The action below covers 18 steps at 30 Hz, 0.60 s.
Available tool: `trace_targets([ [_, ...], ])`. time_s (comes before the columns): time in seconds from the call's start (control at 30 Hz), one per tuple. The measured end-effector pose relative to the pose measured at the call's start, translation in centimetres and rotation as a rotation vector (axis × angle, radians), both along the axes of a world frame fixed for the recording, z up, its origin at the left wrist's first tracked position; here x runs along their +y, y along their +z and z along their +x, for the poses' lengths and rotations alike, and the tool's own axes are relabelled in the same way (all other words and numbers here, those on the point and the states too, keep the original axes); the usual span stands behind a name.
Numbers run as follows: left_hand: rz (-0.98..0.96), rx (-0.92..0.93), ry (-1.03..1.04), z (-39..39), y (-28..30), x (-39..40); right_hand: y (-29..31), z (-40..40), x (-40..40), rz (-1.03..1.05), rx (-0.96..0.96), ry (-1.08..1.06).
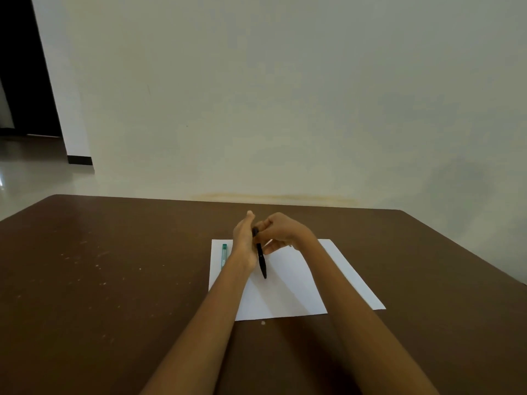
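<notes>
The brown table bears pale specks across its left half and meets a plain wall at its far edge. A sheet of paper lies about midway between the table's left and right edges, a little short of the far edge and turned slightly askew. Near the paper's far left corner a green tube lies flat along the left edge of the sheet, untouched. Just right of it the left hand stands on edge above the paper, its thumb straight up and its palm facing the pen; its fingers are hidden behind the hand, so whether they wrap the pen cannot be told. The black pen is held in the air over the far half of the sheet, tilted, its upper end between the two hands and its lower end pointing toward the person. The right hand grips that upper end with its fingers curled round it. Both bare forearms reach over the paper's near edge, and a small white crumb sits on the table just beside that edge.
</notes>
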State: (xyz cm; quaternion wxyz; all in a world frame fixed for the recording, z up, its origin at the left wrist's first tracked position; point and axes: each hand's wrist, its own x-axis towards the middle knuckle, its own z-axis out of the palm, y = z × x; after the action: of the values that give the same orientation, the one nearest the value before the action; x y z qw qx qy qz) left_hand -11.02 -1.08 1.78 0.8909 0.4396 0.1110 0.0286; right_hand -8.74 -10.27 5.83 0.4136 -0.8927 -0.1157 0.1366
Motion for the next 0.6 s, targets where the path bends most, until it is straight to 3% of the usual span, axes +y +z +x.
trace_targets([
  [0.13, 0.184, -0.007, 0.149, 0.8, -0.2, 0.2, 0.3, -0.4, -0.4, -0.139, 0.161, 0.067],
  [0.43, 0.204, -0.036, 0.202, 1.2, -0.7, 0.6, 0.1, -0.7, -0.7, -0.22, 0.24, 0.02],
  [0.53, 0.38, -0.1, 0.24, 0.9, -0.3, 0.7, 0.5, -1.0, -0.7, -0.253, 0.194, 0.008],
  [0.6, 0.605, -0.097, 0.336, 0.7, 0.0, 1.2, 0.8, -1.1, -0.7, -0.21, 0.109, -0.031],
])
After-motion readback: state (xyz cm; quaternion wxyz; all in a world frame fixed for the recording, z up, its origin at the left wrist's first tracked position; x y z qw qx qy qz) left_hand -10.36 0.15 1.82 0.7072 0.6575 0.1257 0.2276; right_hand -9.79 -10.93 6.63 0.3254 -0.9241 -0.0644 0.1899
